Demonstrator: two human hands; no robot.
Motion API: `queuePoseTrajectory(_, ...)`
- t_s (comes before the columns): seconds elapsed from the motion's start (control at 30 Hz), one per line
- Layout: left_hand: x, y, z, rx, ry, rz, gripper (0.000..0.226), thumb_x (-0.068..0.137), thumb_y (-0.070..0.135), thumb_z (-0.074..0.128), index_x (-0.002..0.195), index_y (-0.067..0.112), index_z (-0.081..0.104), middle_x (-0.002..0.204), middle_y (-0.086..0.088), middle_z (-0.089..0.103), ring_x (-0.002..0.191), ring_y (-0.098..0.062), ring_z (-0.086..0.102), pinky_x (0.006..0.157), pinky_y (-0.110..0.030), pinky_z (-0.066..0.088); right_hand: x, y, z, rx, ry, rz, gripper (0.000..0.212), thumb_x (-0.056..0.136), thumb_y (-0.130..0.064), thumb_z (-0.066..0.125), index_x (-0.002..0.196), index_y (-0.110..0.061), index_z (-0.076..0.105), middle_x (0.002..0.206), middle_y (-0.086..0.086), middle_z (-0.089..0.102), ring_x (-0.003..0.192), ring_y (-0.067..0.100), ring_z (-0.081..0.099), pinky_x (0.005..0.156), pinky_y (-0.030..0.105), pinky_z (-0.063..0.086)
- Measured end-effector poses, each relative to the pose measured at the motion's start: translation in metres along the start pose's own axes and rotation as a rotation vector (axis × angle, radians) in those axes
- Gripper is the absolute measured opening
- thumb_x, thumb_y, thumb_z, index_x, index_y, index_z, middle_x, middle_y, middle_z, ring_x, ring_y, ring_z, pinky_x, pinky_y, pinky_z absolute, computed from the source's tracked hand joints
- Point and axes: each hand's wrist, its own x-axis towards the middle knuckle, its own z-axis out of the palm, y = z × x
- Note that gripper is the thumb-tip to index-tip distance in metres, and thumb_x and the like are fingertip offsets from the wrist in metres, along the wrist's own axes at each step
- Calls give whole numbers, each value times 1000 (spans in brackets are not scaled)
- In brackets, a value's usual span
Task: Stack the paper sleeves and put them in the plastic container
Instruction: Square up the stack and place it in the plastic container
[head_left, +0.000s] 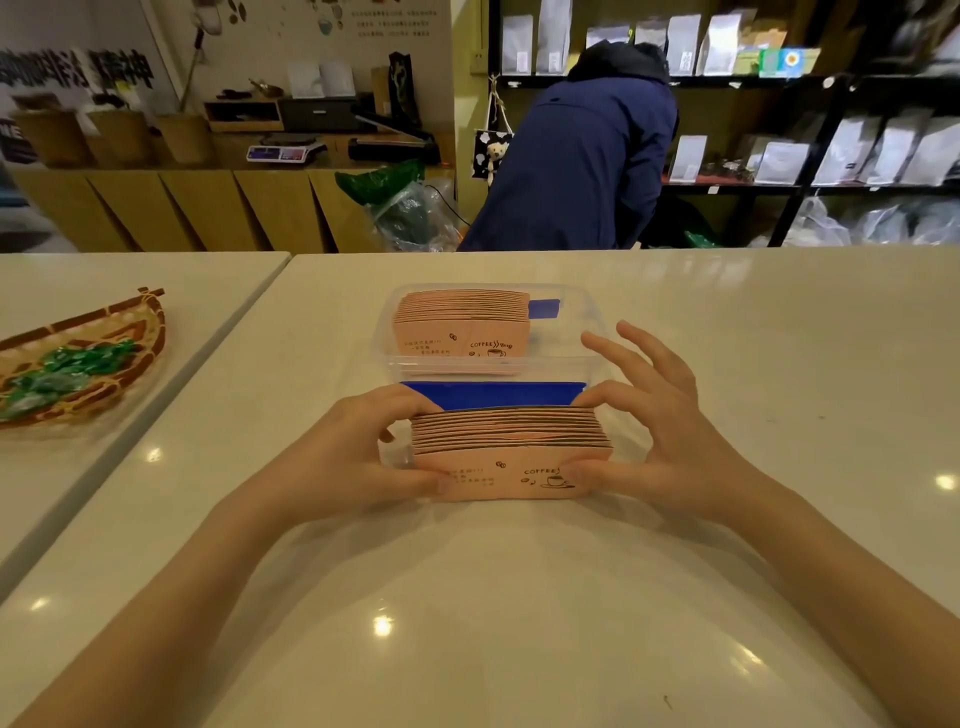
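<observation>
A stack of pink paper coffee sleeves (511, 447) stands on edge on the white table, pinched between both hands. My left hand (358, 452) grips its left end, thumb in front. My right hand (660, 426) holds the right end, with the upper fingers spread. Just behind lies a blue flat piece (493, 394), against the near wall of the clear plastic container (587, 332). Inside the container another stack of pink sleeves (462, 325) stands in the left part, with a blue tab (544, 309) to its right.
A woven basket (104, 332) with green wrapped candies sits on the adjoining table at the left. A person in a dark blue coat (582, 156) bends over behind the table's far edge, in front of shelves of bags. A wooden counter runs along the back left.
</observation>
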Motion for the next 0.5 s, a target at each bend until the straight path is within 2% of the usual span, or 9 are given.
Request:
queuePoseTrajectory(0.1,0,0,1,32,35,21,41,68,32,73,87,54,44,99,36,46,98,20,40,71,-2,39,1,-1,0,-1,-18,3,39,60,-60,64,95,-43,56,140,-31,17,131,-13,-8,111,30,-1)
queuePoseTrajectory(0.2,1,1,-6,65,-9,25,37,65,40,71,89,53,45,101,32,46,101,13,44,71,1,39,7,-4,-8,-52,-70,-65,45,58,-73,55,92,-44,58,137,-34,13,126,-20,-15,109,26,-10)
queuePoseTrajectory(0.3,5,5,-29,149,-28,55,34,65,42,68,95,44,52,103,31,45,99,14,43,74,-1,40,21,-13,-21,-135,-96,-155,43,58,-79,46,86,-47,56,140,-29,17,133,-9,-9,108,21,-19)
queuePoseTrajectory(0.4,16,13,-59,260,17,79,35,67,39,70,98,37,55,105,31,44,97,10,43,74,-9,39,44,-26,-39,-168,-46,-230,38,61,-74,50,84,-44,56,138,-24,26,133,-4,1,111,29,-12)
queuePoseTrajectory(0.5,33,21,-84,285,27,50,31,68,36,69,95,38,53,104,32,41,98,7,42,73,-13,41,71,-34,-54,-202,34,-259,45,60,-70,51,88,-37,63,139,-17,32,132,-2,5,111,33,-6)
